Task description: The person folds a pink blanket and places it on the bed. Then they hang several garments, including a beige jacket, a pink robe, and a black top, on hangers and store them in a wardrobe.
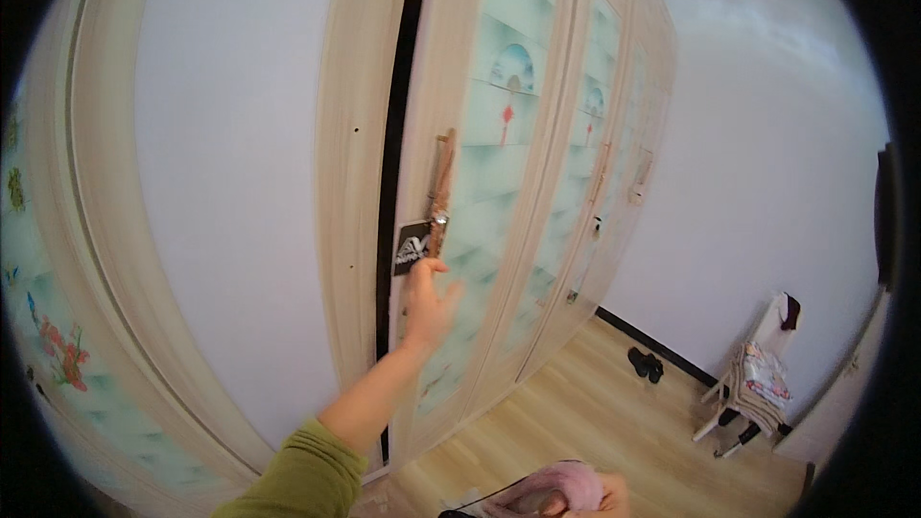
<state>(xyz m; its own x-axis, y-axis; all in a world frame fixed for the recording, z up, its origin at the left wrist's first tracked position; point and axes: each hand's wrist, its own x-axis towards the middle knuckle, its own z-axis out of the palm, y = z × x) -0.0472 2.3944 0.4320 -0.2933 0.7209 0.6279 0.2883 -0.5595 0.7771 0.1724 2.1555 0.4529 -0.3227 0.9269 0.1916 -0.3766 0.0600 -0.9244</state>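
Note:
My left hand [429, 306], in a green sleeve, reaches to the lower end of a long metal handle [443, 180] on a pale wood-framed wardrobe door [496, 194]. The fingertips are at the handle's end; whether they grip it cannot be made out, as the hand is blurred. A dark gap runs along the door's left edge, so it stands slightly ajar. A dark tag [410, 250] with a white logo lies behind the handle. At the bottom edge my right hand [611, 495] holds a fuzzy pink cloth item [557, 482], partly cut off, with a thin dark cord beside it.
Further wardrobe doors [593, 158] with printed glass run to the right. A white-panelled door [237, 158] is at left. Black shoes [645, 365] lie on the wood floor [575, 403] by the wall. A white chair [781, 338] holds folded fabric [764, 381].

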